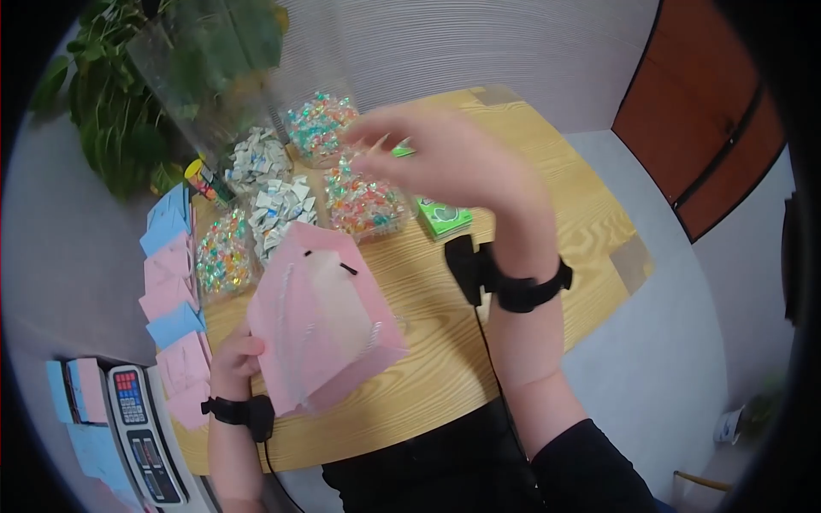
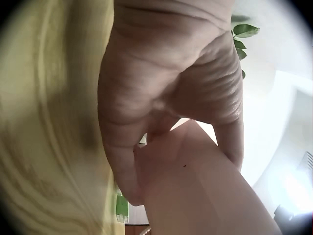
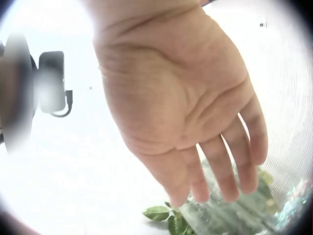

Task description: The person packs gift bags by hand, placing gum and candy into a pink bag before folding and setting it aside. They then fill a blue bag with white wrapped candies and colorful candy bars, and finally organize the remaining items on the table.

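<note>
My left hand [image 1: 235,355] grips a pink paper gift bag [image 1: 282,350] at its left side. The bag tilts over the near part of the table, its opening facing up, with white twisted cord handles. In the left wrist view, the thumb and fingers lie on either side of the pink paper [image 2: 195,191]. Raised over the table, my right hand [image 1: 453,158] holds nothing, and its palm and loosely extended fingers [image 3: 227,176] show in the right wrist view. Below and left of it are clear bags of colourful wrapped candies [image 1: 368,205] and a green packet [image 1: 445,220].
More candies [image 1: 224,252] and small white packets [image 1: 282,205] fill other clear bags. Folded pink and blue bags [image 1: 175,265] line the table's left edge, near a digital scale [image 1: 145,436]. A yellow-lidded container [image 1: 205,179] and a leafy plant [image 1: 111,111] stand behind.
</note>
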Available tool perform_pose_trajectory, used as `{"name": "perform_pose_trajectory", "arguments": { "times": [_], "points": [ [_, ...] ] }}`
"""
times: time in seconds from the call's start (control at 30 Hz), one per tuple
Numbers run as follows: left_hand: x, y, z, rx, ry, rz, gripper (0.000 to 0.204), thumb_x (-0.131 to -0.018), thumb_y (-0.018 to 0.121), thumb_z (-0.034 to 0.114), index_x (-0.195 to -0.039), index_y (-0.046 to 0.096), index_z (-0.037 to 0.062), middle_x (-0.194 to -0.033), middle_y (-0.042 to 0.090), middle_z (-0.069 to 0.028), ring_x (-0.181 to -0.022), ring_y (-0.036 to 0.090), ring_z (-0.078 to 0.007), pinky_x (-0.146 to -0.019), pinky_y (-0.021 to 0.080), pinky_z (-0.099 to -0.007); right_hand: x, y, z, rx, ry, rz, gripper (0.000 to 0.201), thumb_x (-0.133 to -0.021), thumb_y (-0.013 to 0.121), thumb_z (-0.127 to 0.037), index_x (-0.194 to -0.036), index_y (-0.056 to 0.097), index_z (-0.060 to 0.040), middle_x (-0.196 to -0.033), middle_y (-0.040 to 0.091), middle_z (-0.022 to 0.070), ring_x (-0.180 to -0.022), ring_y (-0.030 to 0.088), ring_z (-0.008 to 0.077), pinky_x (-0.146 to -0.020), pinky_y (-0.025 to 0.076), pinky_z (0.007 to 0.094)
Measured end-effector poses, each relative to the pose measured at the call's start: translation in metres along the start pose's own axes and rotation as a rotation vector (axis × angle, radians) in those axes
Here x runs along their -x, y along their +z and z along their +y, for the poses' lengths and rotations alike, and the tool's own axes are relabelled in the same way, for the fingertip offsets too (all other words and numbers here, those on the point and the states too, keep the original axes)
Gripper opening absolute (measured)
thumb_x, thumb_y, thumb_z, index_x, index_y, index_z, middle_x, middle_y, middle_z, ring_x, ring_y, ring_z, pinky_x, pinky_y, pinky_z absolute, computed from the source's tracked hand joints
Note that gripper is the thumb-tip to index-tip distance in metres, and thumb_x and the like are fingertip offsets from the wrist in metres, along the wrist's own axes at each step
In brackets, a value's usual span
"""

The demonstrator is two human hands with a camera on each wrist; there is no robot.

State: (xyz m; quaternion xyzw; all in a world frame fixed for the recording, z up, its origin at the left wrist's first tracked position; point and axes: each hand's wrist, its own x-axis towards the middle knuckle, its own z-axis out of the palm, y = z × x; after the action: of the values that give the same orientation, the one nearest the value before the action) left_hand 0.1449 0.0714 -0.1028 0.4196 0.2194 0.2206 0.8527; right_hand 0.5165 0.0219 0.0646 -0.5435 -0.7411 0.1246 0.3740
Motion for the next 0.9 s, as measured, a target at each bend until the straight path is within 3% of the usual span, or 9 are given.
{"name": "perform_pose_trajectory", "arguments": {
  "times": [0.03, 0.13, 0.2, 0.33, 0.43, 0.53, 0.67, 0.83, 0.9],
  "points": [
    [-0.003, 0.000, 0.000, 0.013, 0.008, 0.005, 0.091, -0.071, 0.082, 0.018, -0.145, 0.033, -0.0016, -0.132, 0.055, -0.0114, -0.114, 0.060, -0.0208, -0.094, 0.050, -0.0328, 0.000, -0.005, 0.009, 0.038, 0.105, 0.095, 0.033, -0.084, 0.062, -0.028, -0.108, 0.071, -0.0066, -0.104, 0.070, 0.0155, -0.093, 0.067, 0.0294, -0.084, 0.052, 0.0380],
    [-0.010, 0.011, -0.003, -0.070, -0.048, 0.053, 0.097, -0.069, 0.084, 0.017, -0.147, 0.030, 0.0005, -0.135, 0.053, -0.0096, -0.119, 0.056, -0.0198, -0.097, 0.048, -0.0338, 0.004, -0.020, 0.032, 0.236, 0.111, 0.261, 0.033, -0.086, 0.062, -0.030, -0.110, 0.071, -0.0078, -0.106, 0.069, 0.0157, -0.098, 0.066, 0.0290, -0.086, 0.051, 0.0376],
    [-0.012, 0.011, -0.003, -0.104, -0.041, 0.056, 0.095, -0.067, 0.086, 0.019, -0.144, 0.035, -0.0027, -0.132, 0.056, -0.0124, -0.117, 0.059, -0.0233, -0.096, 0.050, -0.0360, 0.005, -0.025, 0.042, 0.296, 0.284, 0.403, 0.033, -0.086, 0.065, -0.031, -0.109, 0.070, -0.0080, -0.109, 0.068, 0.0160, -0.098, 0.065, 0.0298, -0.087, 0.051, 0.0384],
    [-0.014, 0.014, -0.002, -0.063, -0.077, 0.041, 0.096, -0.068, 0.084, 0.015, -0.148, 0.031, 0.0032, -0.136, 0.052, -0.0080, -0.125, 0.052, -0.0210, -0.103, 0.044, -0.0368, 0.023, -0.019, 0.113, 0.376, 0.238, 0.390, 0.033, -0.083, 0.071, -0.031, -0.107, 0.071, -0.0084, -0.107, 0.068, 0.0160, -0.096, 0.065, 0.0317, -0.085, 0.051, 0.0401],
    [-0.018, 0.019, -0.001, -0.063, -0.084, 0.037, 0.095, -0.069, 0.084, 0.015, -0.147, 0.032, 0.0029, -0.136, 0.052, -0.0078, -0.125, 0.052, -0.0207, -0.103, 0.044, -0.0368, 0.050, -0.013, 0.144, 0.652, 0.416, 0.239, 0.032, -0.080, 0.075, -0.029, -0.105, 0.071, -0.0098, -0.101, 0.067, 0.0167, -0.094, 0.064, 0.0327, -0.083, 0.051, 0.0412],
    [-0.021, 0.019, 0.001, -0.066, -0.097, 0.025, 0.094, -0.069, 0.084, 0.016, -0.147, 0.032, 0.0023, -0.137, 0.052, -0.0079, -0.125, 0.052, -0.0205, -0.103, 0.044, -0.0370, 0.067, -0.006, 0.165, 0.541, 0.495, 0.148, 0.030, -0.077, 0.078, -0.027, -0.102, 0.072, -0.0111, -0.094, 0.066, 0.0161, -0.091, 0.063, 0.0332, -0.081, 0.051, 0.0414],
    [-0.022, 0.020, 0.001, -0.077, -0.088, -0.005, 0.091, -0.072, 0.083, 0.013, -0.146, 0.033, 0.0017, -0.138, 0.051, -0.0081, -0.125, 0.052, -0.0205, -0.104, 0.044, -0.0369, 0.079, -0.008, 0.190, 0.406, 0.329, 0.088, 0.030, -0.074, 0.080, -0.025, -0.099, 0.072, -0.0102, -0.091, 0.064, 0.0147, -0.091, 0.061, 0.0330, -0.081, 0.051, 0.0409],
    [-0.024, 0.023, 0.002, -0.080, -0.080, -0.029, 0.086, -0.076, 0.079, 0.012, -0.147, 0.032, 0.0021, -0.139, 0.050, -0.0084, -0.126, 0.051, -0.0208, -0.105, 0.043, -0.0373, 0.072, -0.003, 0.151, 0.529, 0.241, 0.066, 0.030, -0.080, 0.077, -0.027, -0.102, 0.070, -0.0089, -0.099, 0.064, 0.0151, -0.094, 0.063, 0.0284, -0.080, 0.052, 0.0383],
    [-0.024, 0.029, 0.002, -0.085, -0.050, 0.003, 0.082, -0.076, 0.079, 0.016, -0.145, 0.035, 0.0008, -0.134, 0.054, -0.0097, -0.122, 0.055, -0.0202, -0.103, 0.045, -0.0353, 0.069, 0.014, 0.125, 0.449, 0.395, 0.019, 0.039, -0.081, 0.073, -0.042, -0.102, 0.069, -0.0095, -0.098, 0.065, 0.0150, -0.091, 0.065, 0.0296, -0.078, 0.052, 0.0403]
  ]
}}
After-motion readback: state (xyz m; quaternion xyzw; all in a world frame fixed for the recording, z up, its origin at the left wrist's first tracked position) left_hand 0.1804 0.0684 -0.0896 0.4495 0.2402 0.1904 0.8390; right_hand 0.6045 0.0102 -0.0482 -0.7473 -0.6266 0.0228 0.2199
